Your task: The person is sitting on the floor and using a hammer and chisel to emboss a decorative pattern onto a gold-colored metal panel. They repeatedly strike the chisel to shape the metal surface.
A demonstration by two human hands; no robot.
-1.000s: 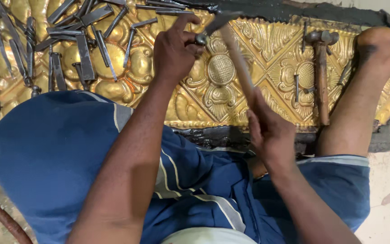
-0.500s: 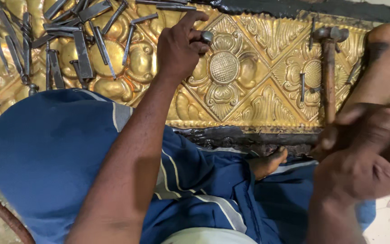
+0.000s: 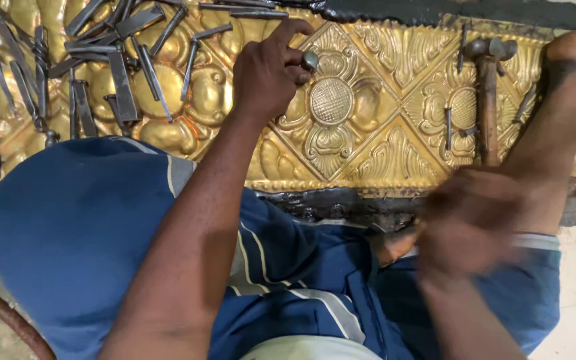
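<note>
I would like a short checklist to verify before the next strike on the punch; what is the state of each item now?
1. Punch held on the gold embossed panel by the left hand: ok.
2. Punch tip sits on the intended spot: cannot tell, fingers hide it.
3. Right hand has a tool in its grip: cannot tell, it is blurred.
4. Hammer within reach: ok, it lies on the panel, right of the flower motif.
5. Spare chisels apart from the left hand: ok, they are piled at the panel's left end.
</note>
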